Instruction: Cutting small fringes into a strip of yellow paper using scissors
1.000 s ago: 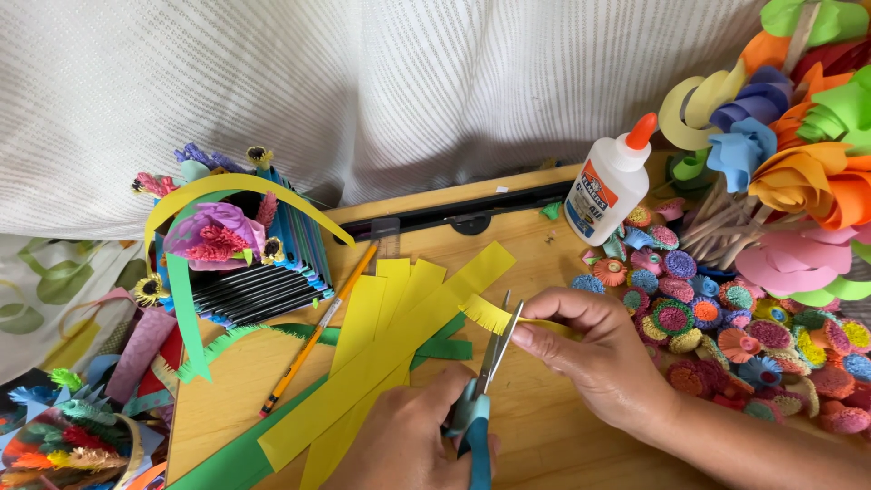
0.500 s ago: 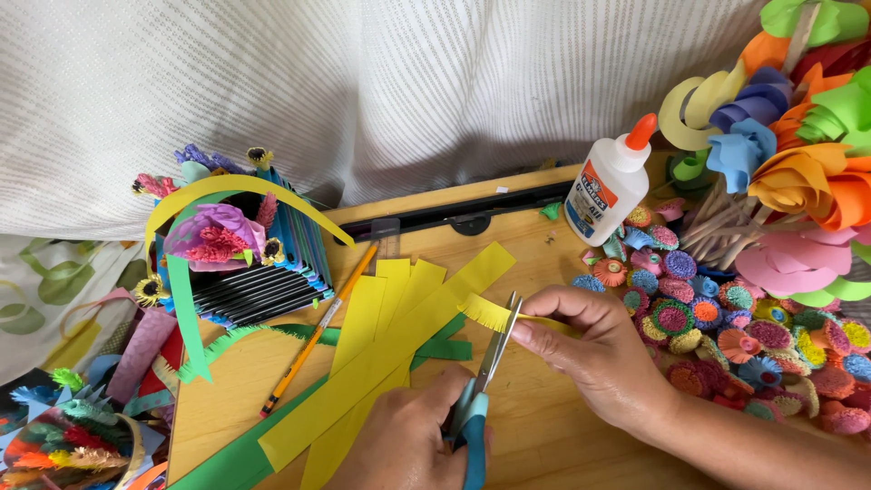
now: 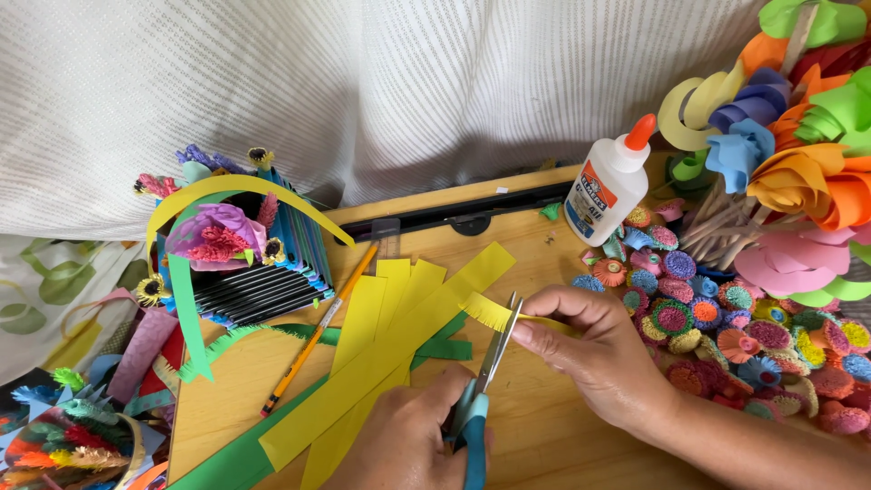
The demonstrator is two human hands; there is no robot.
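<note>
- Little has changed since the earlier frame: the scissors [image 3: 485,381] have shifted slightly along the fringed yellow strip [image 3: 497,313]
- Wooden board [image 3: 544,426] lies against a white cloth [image 3: 363,82], with paper flowers [image 3: 726,318] heaped at right
- Right hand [image 3: 594,349] pinches the strip over the board
- Left hand [image 3: 408,440] grips the scissors, blades on the strip
- Glue bottle [image 3: 610,181] stands behind
- Pencil [image 3: 318,331] lies at left

A: Where does everything sit?
B: Paper strips [image 3: 390,336] lie mid-board [image 3: 544,436], pencil [image 3: 319,328] left of them, glue bottle [image 3: 606,186] behind right, rolled paper flowers [image 3: 726,336] far right.
</note>
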